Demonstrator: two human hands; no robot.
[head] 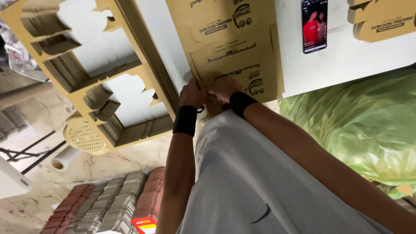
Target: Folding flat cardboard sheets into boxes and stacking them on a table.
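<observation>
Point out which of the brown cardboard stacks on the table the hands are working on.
The flat printed cardboard stack at the table's near edge; both hands, left hand and right hand, grip its bottom edge. The other stacks lie untouched.

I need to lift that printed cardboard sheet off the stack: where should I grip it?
Take the printed cardboard sheet by its near edge, coming from the table's front side. That edge overhangs the table, where the left hand and right hand already pinch it.

Cardboard sheet (229, 47) top cut off; fingertips hidden at its edge.
</observation>
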